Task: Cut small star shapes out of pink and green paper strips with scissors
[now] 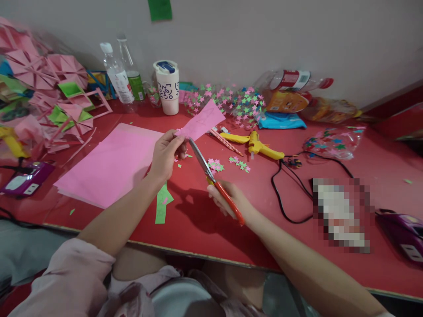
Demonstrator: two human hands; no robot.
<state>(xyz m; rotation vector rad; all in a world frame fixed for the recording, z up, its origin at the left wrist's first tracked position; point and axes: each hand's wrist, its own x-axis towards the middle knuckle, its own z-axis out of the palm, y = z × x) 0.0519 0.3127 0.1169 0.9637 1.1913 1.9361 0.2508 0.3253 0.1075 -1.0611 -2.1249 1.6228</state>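
My left hand (168, 152) pinches the near end of a pink paper strip (205, 121), which slants up and to the right above the table. Faint outlines are drawn on the strip. In my right hand (228, 198) is a pair of scissors (203, 160) with red handles, its tips at the strip's lower edge close to my left fingers. Whether the blades touch the paper I cannot tell. Beneath the scissors lie small pink and green paper stars (214, 166). A green paper strip (161, 204) rests on the table below my left wrist.
Pink paper sheets (112, 163) lie at left, near folded paper decorations (66, 97). A tumbler (170, 90) and plastic bottles (119, 79) stand by the wall. Yellow glue gun (264, 147), its black cord (274, 189) and a bag of stars (333, 143) are at right.
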